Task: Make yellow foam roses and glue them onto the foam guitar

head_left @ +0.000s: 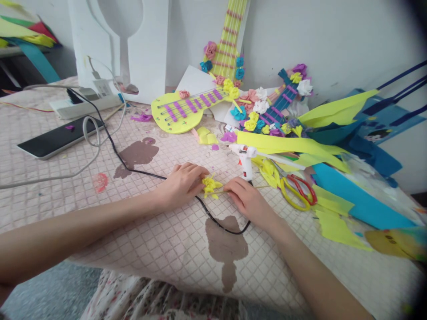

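A crumpled yellow paper flower [210,186] lies between my two hands, low over the table. My left hand [182,184] is closed at the flower's left side, its fingertips pinching the petals. A thin tan stick [220,192] runs from the flower toward the right. My right hand [248,200] is closed on that stick, with fingers curled and the fingertips near the flower. Just beyond my right hand stands a white hot glue gun [246,162]. Its black cord [115,146] passes beneath my left hand and loops in front of me.
Scissors [295,191] with yellow and red handles lie right, among yellow and blue paper sheets [360,191]. Decorated paper guitars [187,111] rest at the back. To the left are a power strip [86,106], a dark phone-like slab [63,135] and a grey cable [66,175].
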`<action>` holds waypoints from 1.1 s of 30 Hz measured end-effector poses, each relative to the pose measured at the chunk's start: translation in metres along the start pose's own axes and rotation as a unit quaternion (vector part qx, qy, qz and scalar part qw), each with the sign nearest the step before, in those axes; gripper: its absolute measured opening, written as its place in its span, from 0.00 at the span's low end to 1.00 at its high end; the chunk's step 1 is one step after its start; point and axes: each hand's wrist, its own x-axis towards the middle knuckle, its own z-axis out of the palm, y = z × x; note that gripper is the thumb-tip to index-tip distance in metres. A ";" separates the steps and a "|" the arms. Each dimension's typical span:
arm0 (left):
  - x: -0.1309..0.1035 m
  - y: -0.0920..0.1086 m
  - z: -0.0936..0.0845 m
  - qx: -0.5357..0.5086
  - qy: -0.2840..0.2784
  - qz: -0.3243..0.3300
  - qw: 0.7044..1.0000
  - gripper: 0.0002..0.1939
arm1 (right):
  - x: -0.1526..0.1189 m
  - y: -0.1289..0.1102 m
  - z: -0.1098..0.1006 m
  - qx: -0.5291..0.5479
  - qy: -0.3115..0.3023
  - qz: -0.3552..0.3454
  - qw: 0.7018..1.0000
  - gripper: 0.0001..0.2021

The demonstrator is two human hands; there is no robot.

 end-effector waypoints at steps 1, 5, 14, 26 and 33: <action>0.000 -0.001 0.001 -0.003 0.001 0.001 1.000 0.11 | 0.000 0.000 0.000 0.000 0.000 -0.001 1.000 0.10; 0.003 -0.002 0.002 -0.018 0.007 0.009 1.000 0.11 | 0.001 -0.002 0.003 -0.005 -0.004 -0.009 1.000 0.10; -0.003 0.013 -0.003 0.034 0.023 0.075 0.996 0.12 | 0.001 -0.005 0.004 -0.014 -0.018 -0.002 1.000 0.08; -0.005 0.020 0.006 0.144 0.034 0.113 0.983 0.05 | 0.002 -0.005 0.007 -0.005 -0.002 -0.011 1.000 0.08; -0.005 0.020 0.005 0.145 0.048 0.123 0.981 0.02 | 0.002 -0.004 0.006 0.001 0.004 -0.010 1.000 0.08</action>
